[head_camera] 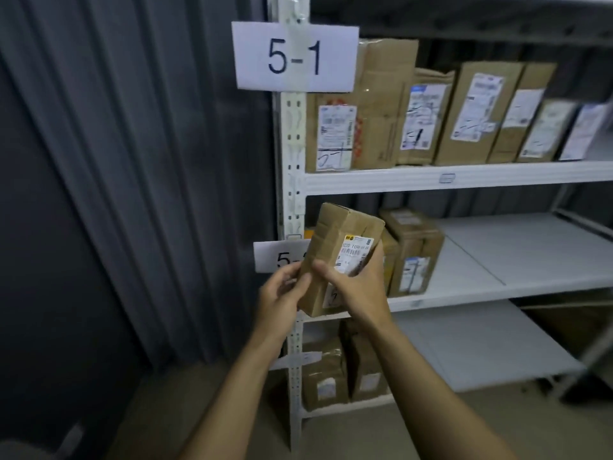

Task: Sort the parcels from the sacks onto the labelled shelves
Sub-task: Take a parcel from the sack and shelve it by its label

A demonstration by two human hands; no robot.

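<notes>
Both hands grasp the small cardboard parcel [338,257] at the middle shelf's [464,290] left front corner (stiff and probably light), left hand [282,293] on its lower edge, right hand [356,283] across its labelled face, best held by its sides.

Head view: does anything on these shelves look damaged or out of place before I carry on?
One thing: on the top shelf, the third box from the left has a crumpled, ragged top edge, unlike its neighbours. The parcel being held looks intact. Nothing has spilled or fallen.
</notes>
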